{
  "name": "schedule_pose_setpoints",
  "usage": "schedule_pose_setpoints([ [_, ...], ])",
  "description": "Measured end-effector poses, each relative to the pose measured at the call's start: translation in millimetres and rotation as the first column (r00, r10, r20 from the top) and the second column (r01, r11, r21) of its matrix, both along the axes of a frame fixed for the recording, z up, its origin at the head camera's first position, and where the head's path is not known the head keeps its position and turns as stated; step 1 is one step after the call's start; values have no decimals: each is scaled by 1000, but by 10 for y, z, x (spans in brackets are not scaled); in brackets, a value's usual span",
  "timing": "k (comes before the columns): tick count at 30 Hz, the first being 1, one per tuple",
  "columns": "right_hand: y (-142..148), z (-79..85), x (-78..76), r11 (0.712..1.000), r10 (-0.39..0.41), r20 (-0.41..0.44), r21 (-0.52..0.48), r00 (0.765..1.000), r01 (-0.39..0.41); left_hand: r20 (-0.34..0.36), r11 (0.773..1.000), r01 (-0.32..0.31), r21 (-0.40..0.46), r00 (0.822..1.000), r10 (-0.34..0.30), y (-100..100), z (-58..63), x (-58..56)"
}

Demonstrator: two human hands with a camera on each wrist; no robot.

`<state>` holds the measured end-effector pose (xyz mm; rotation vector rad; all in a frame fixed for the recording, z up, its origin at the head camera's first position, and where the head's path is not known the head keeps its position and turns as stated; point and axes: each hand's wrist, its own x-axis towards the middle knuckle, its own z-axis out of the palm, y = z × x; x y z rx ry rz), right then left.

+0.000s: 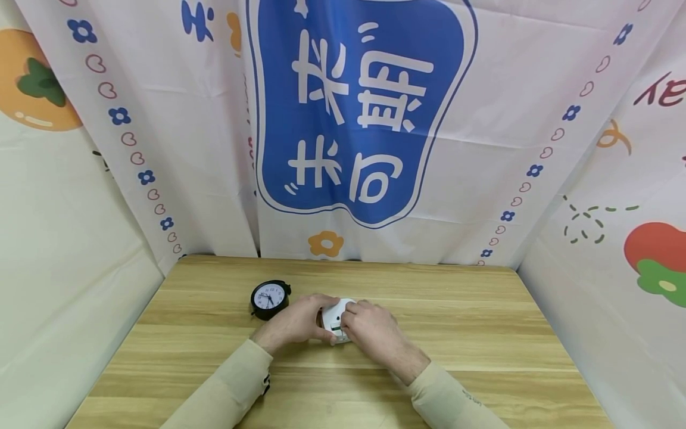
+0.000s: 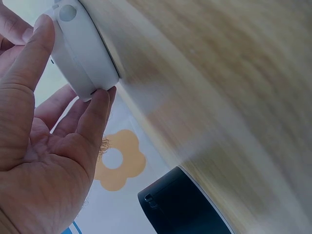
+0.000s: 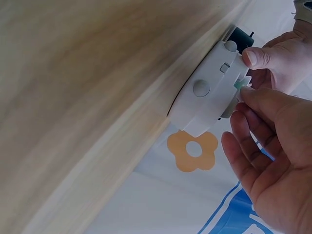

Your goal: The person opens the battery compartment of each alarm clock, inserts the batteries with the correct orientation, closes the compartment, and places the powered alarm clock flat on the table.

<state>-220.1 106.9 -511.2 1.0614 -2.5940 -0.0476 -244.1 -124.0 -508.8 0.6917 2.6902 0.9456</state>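
A white rounded device (image 1: 333, 314) lies on the table with its back up. A green battery (image 1: 336, 327) shows in a slot there. My left hand (image 1: 300, 322) grips the device at its left side, thumb on the near edge and fingers round the far edge. In the left wrist view, the thumb and fingertips touch its white casing (image 2: 83, 53). My right hand (image 1: 375, 333) is over the device's right part, fingers curled at the slot. In the right wrist view, its thumb and forefinger pinch a small white piece (image 3: 247, 81) beside the green, partly hidden by the fingertips.
A black round alarm clock (image 1: 270, 297) stands just left of my left hand, face up towards me. The wood-grain table (image 1: 471, 322) ends at a printed cloth (image 1: 225, 149) behind, with more cloth at both sides.
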Motion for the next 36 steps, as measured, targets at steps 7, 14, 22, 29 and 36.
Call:
schedule_pose_setpoints([
  [7,-2,-9,-4,1000,-6,17,-12,1000,6,-4,1000,0,-2,1000,0,3,-2,-13],
  [14,-8,7,0,999,-22,80,-22,997,24,7,1000,2,4,1000,-2,-5,-3,-11],
  [22,19,69,3,998,3,164,-56,986,6,-7,1000,16,10,1000,-16,-11,3,-2],
  [29,30,65,-5,991,-8,209,-128,978,35,-7,1000,15,12,1000,-15,-5,3,-3],
  [36,21,83,3,987,-20,236,-148,971,56,-6,1000,10,16,1000,-10,6,14,3],
])
